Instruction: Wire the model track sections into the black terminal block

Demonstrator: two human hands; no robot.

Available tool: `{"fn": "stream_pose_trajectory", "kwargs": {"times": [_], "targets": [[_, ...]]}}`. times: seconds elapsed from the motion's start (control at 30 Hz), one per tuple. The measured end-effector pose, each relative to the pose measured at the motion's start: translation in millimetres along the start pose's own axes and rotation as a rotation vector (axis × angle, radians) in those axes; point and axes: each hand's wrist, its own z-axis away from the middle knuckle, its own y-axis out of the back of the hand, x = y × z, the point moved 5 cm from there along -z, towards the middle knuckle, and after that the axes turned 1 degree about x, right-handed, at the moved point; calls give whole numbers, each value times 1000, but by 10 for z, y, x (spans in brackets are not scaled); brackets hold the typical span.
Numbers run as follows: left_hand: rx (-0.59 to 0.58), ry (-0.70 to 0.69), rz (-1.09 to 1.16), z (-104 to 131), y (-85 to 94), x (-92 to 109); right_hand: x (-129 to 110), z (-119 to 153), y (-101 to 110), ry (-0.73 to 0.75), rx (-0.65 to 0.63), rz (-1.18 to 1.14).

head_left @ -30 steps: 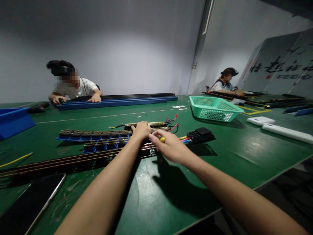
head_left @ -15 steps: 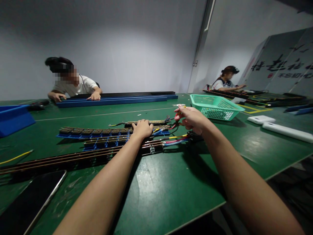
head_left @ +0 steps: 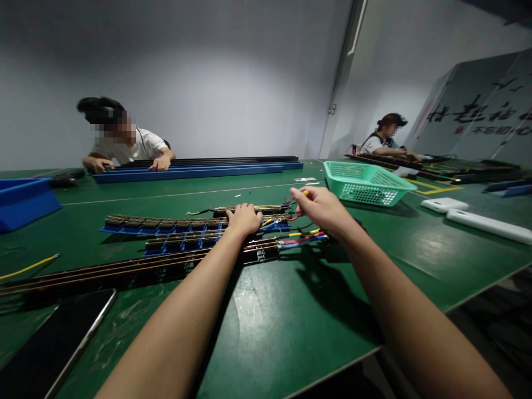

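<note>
Several long rail assemblies with brass-coloured rods lie on the green table (head_left: 257, 316). My left hand (head_left: 244, 219) rests on the blue-based rails (head_left: 166, 223), its fingers bent over them near their right end. To its right, my right hand (head_left: 318, 206) is raised with thumb and fingers pinched round a small yellow thing beside a red wire (head_left: 294, 218). Below it, yellow, red and blue wires (head_left: 303, 238) run out of the long black rail (head_left: 166, 265). A short yellow and black wire end shows right of my left hand.
A green basket (head_left: 369, 191) stands right of my right hand. A phone (head_left: 54, 338) lies front left, a blue bin (head_left: 27, 205) far left, white devices (head_left: 490, 224) at right. Two people sit across the table, one behind blue channels (head_left: 187, 173).
My right hand has shifted slightly, with its fingers drawn closer together and the red wire lower. My left hand stays on the rails. The far right person's hands have moved.
</note>
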Motion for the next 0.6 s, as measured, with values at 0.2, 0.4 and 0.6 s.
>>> {"fn": "stream_pose_trajectory", "kwargs": {"times": [0.2, 0.4, 0.6], "targets": [[-8, 7, -13, 2, 10, 5, 237, -213, 224, -97, 275, -514], [4, -4, -11, -23, -15, -9, 617, -407, -126, -238, 241, -486], [6, 7, -18, -7, 2, 2, 580, -371, -346, -32, 32, 16]]}}
